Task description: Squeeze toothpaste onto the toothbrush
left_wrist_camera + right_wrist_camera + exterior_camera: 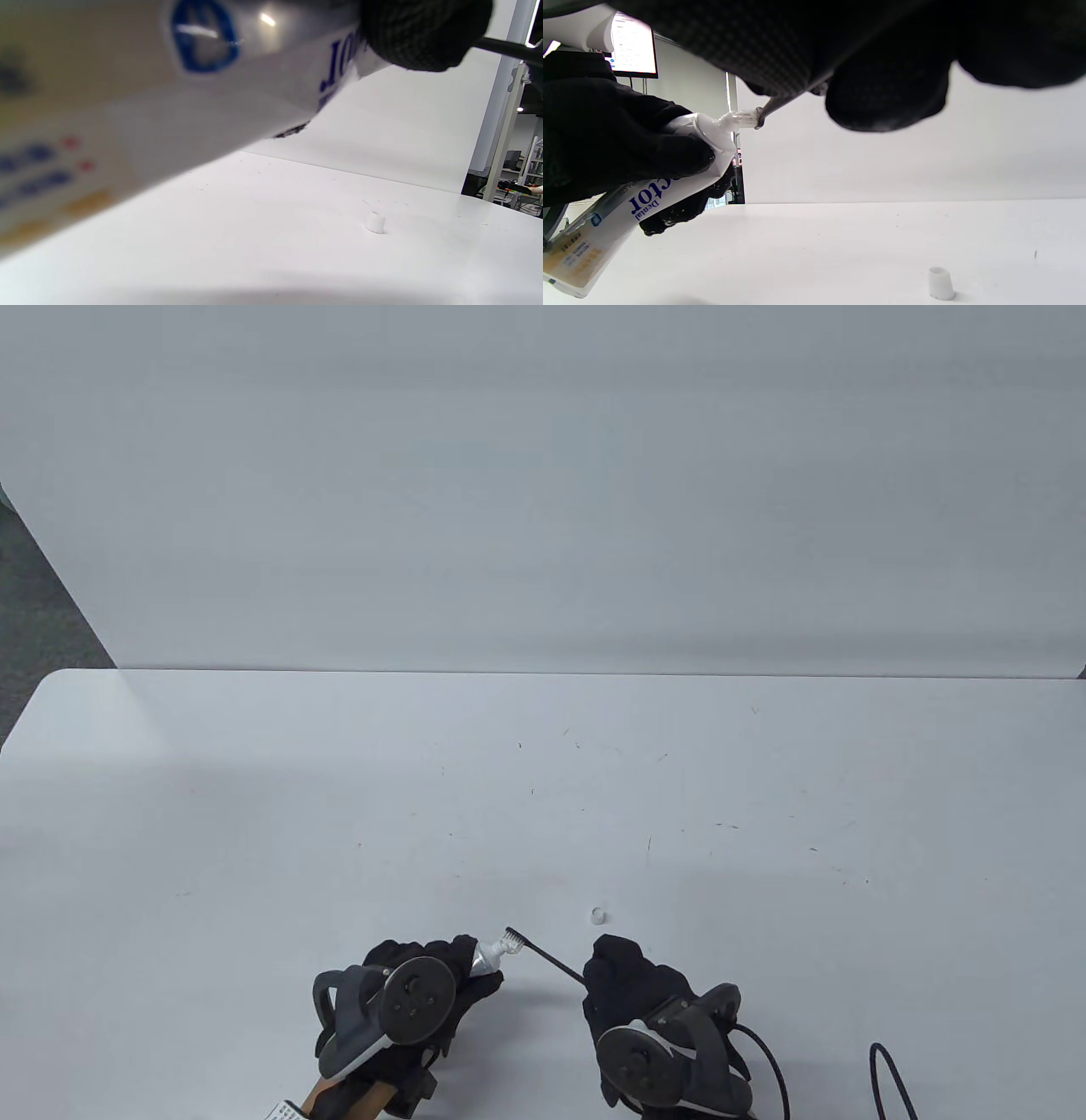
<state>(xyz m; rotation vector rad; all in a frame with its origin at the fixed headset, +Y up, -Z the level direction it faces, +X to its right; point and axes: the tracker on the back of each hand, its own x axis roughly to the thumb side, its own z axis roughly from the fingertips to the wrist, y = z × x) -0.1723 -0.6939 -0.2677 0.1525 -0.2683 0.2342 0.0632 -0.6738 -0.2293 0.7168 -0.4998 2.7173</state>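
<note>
**Tube meets brush at the near edge**

At about 7 o'clock on the worktop [254, 814], the left hand [424, 984] is wrapped tight around the tube [488, 957], its nozzle pointing toward 3 o'clock. The nozzle touches the bristles of the brush [543, 954], held off the surface between both hands. The dark handle slants down toward 4 o'clock into the right hand [632, 984], whose fingers are closed around it. The white cap [599, 914] stands alone on the worktop at 12 o'clock from the right hand, apart from everything.
</note>
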